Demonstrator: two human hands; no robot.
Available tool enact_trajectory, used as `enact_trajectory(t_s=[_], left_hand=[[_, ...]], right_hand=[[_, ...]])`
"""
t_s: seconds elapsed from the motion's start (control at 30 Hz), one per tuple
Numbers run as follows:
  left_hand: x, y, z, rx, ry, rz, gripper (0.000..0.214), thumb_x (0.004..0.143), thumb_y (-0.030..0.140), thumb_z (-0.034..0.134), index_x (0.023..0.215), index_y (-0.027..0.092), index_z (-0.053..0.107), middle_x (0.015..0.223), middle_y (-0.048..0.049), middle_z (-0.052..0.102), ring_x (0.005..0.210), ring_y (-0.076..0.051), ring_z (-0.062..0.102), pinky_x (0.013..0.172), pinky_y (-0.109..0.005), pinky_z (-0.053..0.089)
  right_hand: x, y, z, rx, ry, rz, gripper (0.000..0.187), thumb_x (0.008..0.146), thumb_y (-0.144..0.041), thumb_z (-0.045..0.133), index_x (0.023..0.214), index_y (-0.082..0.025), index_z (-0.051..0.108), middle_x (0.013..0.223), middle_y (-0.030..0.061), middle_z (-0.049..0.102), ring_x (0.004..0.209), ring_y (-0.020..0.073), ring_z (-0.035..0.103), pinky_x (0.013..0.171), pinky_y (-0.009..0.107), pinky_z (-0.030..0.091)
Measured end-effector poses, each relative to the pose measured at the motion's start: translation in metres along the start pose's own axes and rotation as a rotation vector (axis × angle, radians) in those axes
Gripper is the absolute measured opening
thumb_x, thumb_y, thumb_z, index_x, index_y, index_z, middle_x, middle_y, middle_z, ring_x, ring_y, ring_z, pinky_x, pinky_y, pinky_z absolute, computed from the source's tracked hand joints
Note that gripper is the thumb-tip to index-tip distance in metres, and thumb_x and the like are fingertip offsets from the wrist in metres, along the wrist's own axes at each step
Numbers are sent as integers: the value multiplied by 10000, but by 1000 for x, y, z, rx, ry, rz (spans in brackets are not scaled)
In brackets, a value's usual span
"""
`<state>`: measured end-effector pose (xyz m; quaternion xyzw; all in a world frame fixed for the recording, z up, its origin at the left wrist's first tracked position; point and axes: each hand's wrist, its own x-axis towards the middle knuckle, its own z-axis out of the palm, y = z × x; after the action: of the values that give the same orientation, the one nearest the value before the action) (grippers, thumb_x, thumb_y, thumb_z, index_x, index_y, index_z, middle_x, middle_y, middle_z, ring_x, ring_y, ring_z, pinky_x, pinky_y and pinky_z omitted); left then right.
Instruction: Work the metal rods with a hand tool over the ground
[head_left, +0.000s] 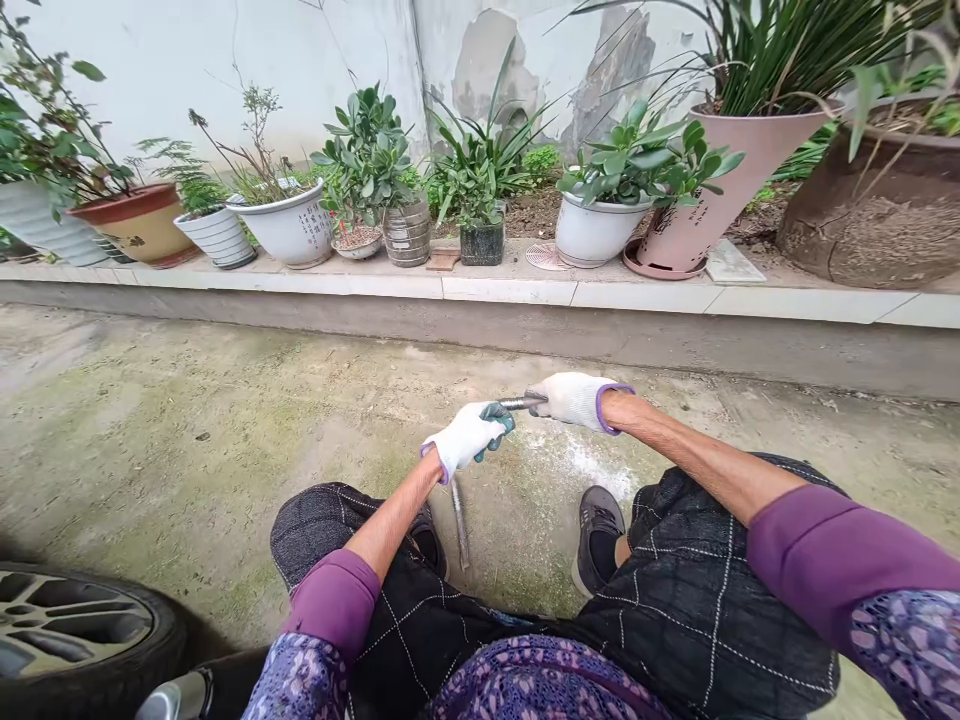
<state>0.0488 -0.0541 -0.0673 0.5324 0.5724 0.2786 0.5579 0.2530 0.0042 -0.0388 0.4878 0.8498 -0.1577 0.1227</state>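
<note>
Both hands wear white knitted gloves with purple cuffs. My left hand (480, 435), its glove coated dark green on the fingers, is closed around one end of a short grey metal rod (516, 403). At the rod's other end, my right hand (566, 398) is closed with its fingers pressed together on it. The rod lies nearly level between the two hands, and its ends are hidden in the gloves. A second metal rod (460, 525) rests on the concrete below my left hand, near the left shoe.
White powder (600, 468) is scattered on the concrete ground (225, 420) near the right shoe (600, 520). A tiled ledge (510, 291) with several potted plants runs along the wall ahead. A car wheel (75, 630) stands at the lower left.
</note>
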Motion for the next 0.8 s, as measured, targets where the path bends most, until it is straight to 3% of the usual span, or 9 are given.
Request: enact_trajectory(t_s=[0.1,0.23,0.3,0.37,0.47,0.57,0.7,0.8], left_hand=[[2,6,-6,1,-52,70,134,787,253,624,885,166,651,552,51,506,460,-82,444,376,-168,338],[1,11,-11,-40,-32,98,180,758,278,601,889,164,647,553,50,504,454,-73,429,367,-155,322],[2,10,-13,-96,-25,100,215,749,308,612,899,159,651,548,53,494,444,-67,410,367,-156,317],[4,8,-15,-172,-23,100,239,739,319,613,910,156,649,549,54,488,441,-67,406,365,-160,322],[7,1,-20,-214,0,99,234,722,308,607,890,150,645,556,50,490,446,-69,417,367,-165,332],[10,-5,-26,-157,22,104,240,724,310,593,885,141,652,559,49,485,443,-70,414,373,-172,334],[11,-10,-28,-77,-119,140,273,700,299,605,897,125,678,614,28,543,479,-76,447,413,-188,359],[11,-14,-20,29,-183,100,246,692,283,608,868,134,692,579,41,515,486,-72,431,422,-178,346]], right_hand=[[12,0,-12,-18,105,31,357,882,-399,491,1133,-221,673,1008,108,728,832,234,674,663,298,433],[28,3,-29,-16,208,53,340,889,-372,493,1133,-202,657,980,111,714,803,225,647,656,299,426],[30,0,-39,134,247,69,334,887,-374,505,1117,-185,656,877,81,684,703,180,601,594,270,417],[25,-6,-48,421,244,94,345,883,-400,518,1116,-183,650,753,27,609,565,125,507,488,234,383],[5,-21,-53,833,152,77,378,851,-436,570,1120,-180,641,651,-32,486,451,77,368,371,199,321],[-19,-30,-48,986,-9,-33,428,804,-460,631,1124,-177,646,609,-56,449,417,60,339,334,182,310],[-36,-20,-29,888,-400,-190,478,740,-484,679,1092,-159,668,605,-56,490,414,62,395,340,184,337],[-38,-9,-5,694,-498,-194,383,745,-452,649,984,-156,687,577,-53,495,410,63,394,354,184,312]])
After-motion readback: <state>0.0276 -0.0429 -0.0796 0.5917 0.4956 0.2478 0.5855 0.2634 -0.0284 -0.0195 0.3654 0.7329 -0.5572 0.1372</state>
